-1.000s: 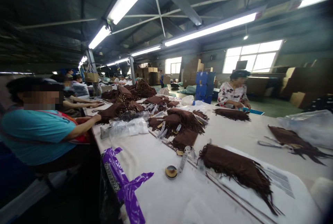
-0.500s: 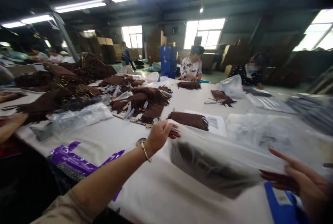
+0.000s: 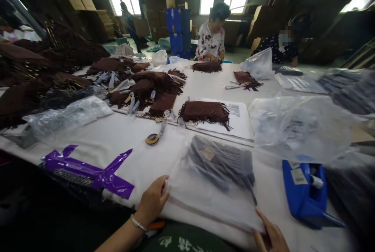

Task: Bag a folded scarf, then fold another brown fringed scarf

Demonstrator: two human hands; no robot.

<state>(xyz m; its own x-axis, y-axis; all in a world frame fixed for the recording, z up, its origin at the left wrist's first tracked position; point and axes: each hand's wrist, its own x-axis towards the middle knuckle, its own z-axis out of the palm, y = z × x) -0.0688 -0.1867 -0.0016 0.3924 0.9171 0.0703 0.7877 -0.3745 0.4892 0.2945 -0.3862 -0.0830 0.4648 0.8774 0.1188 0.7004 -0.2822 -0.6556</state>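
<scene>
A clear plastic bag with a dark fringed piece inside lies flat on the white table, close to the near edge. My left hand grips the bag's near left corner at the table edge. My right hand rests on the bag's near right corner, fingers flat on the plastic. Behind the bag a brown fringed piece lies on a white sheet with a barcode.
A blue tape dispenser sits right of the bag, a heap of clear bags behind it. A tape measure and purple tape strips lie left. Brown fringed pieces pile further back. Two people work across the table.
The view has swung right and down. My hands carried the bagged piece through the air half a second ago; it now lies flat on the table near me.
</scene>
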